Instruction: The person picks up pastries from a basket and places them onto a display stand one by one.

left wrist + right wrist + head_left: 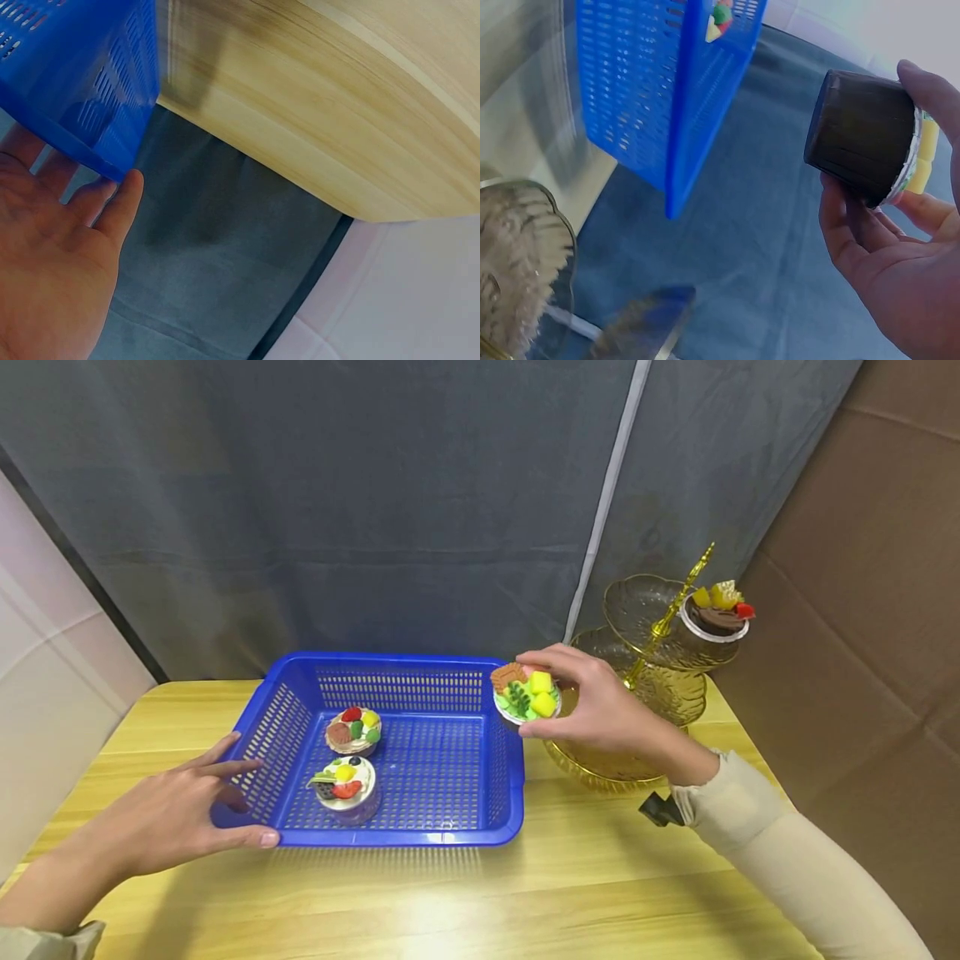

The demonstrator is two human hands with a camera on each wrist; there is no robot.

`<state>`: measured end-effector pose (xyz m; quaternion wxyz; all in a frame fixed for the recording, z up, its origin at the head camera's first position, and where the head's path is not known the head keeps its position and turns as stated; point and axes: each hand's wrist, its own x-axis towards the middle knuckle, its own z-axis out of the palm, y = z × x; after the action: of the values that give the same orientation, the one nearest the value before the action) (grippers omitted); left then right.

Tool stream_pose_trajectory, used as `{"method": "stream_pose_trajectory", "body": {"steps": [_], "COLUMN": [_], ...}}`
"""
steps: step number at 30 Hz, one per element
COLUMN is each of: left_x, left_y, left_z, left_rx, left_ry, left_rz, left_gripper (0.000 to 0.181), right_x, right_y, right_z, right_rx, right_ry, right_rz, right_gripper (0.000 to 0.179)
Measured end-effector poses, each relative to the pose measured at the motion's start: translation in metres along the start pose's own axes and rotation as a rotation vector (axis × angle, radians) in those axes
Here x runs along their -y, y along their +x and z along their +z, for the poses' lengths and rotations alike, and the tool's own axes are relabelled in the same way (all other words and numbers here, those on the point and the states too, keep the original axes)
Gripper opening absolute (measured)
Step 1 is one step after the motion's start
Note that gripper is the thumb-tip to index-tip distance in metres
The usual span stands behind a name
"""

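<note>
My right hand (600, 702) holds a toy cupcake (527, 695) with green topping, yellow cubes and a brown biscuit, above the right rim of the blue basket (420, 838). Its dark cup (862, 135) shows between thumb and fingers in the right wrist view. My left hand (180, 814) rests at the basket's left rim, fingers extended and spread, thumb on the front corner. Inside the basket, at the left, stand two more cupcakes: one with a biscuit and coloured fruit (353, 732), and a white-topped one (347, 787) in front of it.
A tiered gold-trimmed glass stand (671, 693) stands right of the basket, behind my right forearm. One chocolate cupcake (716, 614) sits on its top tier. The wooden table (450, 902) meets a grey curtain (420, 510) behind and a brown panel (862, 610) at the right.
</note>
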<state>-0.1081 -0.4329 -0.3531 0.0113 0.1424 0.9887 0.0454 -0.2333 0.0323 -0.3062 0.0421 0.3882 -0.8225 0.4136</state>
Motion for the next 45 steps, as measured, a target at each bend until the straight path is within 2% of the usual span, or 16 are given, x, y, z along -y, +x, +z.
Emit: {"method": "stream_pose_trajectory", "body": {"steps": [13,24,29,36,45], "left_x": [0.001,0.0,0.0,0.0,0.0], "left_y": [0.0,0.001,0.001,0.001,0.002], "left_z": [-0.001,0.0,0.0,0.0,0.001], "left_rx": [0.001,0.005,0.002,0.013,0.022], "left_ry": [0.005,-0.004,-0.003,0.008,0.01], "left_rz": [0.009,-0.006,-0.004,-0.013,-0.024], "left_gripper": [0.047,0.048,0.05,0.052,0.053], "right_x": [0.007,0.009,0.008,0.007,0.002], "right_y": [-0.012,-0.018,-0.021,-0.022,-0.026], "right_z": [-0.044,-0.076,-0.084,-0.09,-0.091], "right_rx": [-0.21,-0.321,-0.378,-0.485,-0.509], "right_ry": [-0.034,-0.153,-0.159,-0.185,-0.227], "right_rz": [-0.059,0.005,0.03,0.086,0.148], "right_gripper": [0.072,0.075,0.076,0.068,0.061]}}
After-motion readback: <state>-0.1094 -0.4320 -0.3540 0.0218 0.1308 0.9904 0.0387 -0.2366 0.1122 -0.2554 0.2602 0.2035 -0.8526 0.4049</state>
